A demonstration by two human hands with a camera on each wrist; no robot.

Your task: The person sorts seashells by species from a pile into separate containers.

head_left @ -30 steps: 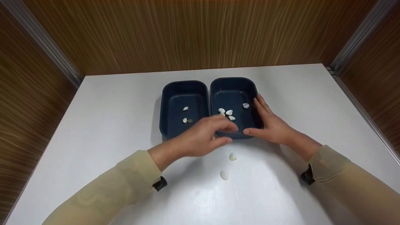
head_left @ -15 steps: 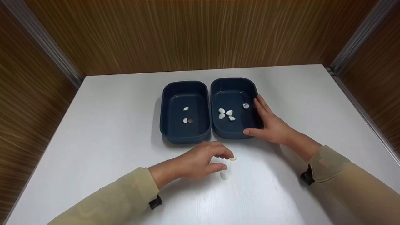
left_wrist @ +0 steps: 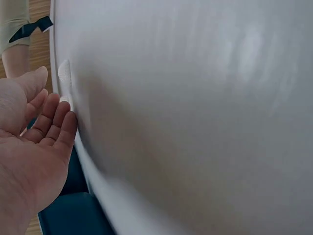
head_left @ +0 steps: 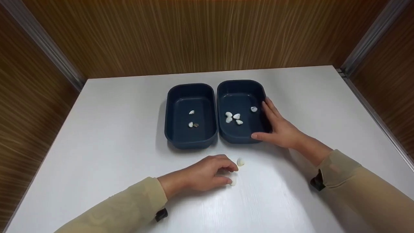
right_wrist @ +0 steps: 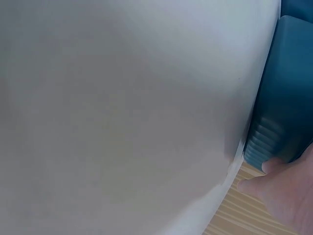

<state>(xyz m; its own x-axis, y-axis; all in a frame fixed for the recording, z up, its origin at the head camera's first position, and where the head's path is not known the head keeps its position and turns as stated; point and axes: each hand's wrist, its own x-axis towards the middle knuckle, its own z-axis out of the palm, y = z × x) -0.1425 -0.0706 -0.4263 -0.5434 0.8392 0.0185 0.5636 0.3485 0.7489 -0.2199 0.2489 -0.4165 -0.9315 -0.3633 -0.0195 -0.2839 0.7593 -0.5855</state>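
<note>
My left hand (head_left: 207, 174) is low over the white table, fingers bent and parted from the thumb. A white shell (head_left: 233, 182) lies on the table right at the thumb tip, partly covered by it. A second pale shell (head_left: 240, 161) lies just beyond the index fingertip. In the left wrist view, a shell (left_wrist: 64, 73) shows past the loosely curved fingers. My right hand (head_left: 284, 132) rests along the right side of the right dark blue box (head_left: 241, 140), with fingers straight at its rim and the thumb at the front corner.
Left of that box stands a matching dark blue box (head_left: 190, 144) with two whitish shells and a small brown one (head_left: 196, 125). Several white shells (head_left: 236, 116) are in the right box, one bluish shell (head_left: 254, 109) apart from them. Wood-grain panels (head_left: 207, 35) enclose the table.
My left hand has come back from over the right box to the shells on the table, lowering its thumb toward the nearer one. The right hand stays on the box.
</note>
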